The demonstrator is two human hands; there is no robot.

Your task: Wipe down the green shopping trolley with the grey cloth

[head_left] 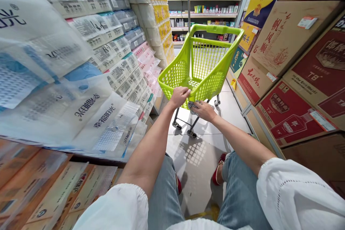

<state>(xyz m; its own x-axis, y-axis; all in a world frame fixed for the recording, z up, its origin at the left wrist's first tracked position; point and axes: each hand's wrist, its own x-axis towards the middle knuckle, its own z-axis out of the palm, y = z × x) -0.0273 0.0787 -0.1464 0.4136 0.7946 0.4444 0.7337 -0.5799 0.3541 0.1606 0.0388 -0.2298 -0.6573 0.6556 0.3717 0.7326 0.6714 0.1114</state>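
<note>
A lime-green shopping cart (212,91) with a lattice plastic basket stands in front of me on dark metal legs and small wheels. My left hand (181,97) is closed at the near corner of its basket, fingers curled at the rim. Lower and to the right, my right hand (206,111) has its fingers bent over a grey, shiny, rough-textured object (192,106) just below the basket's near end. What that object is, I cannot make out. The basket's visible floor shows only green lattice.
Stacked tissue packs (88,115) line the left side, with orange packages (40,187) lower down. Red and brown cartons (285,104) are piled on the right. Beyond the cart, shelves (205,16) of bottles and boxes stand behind a metal pole (188,3). White tiles (199,158) cover the floor.
</note>
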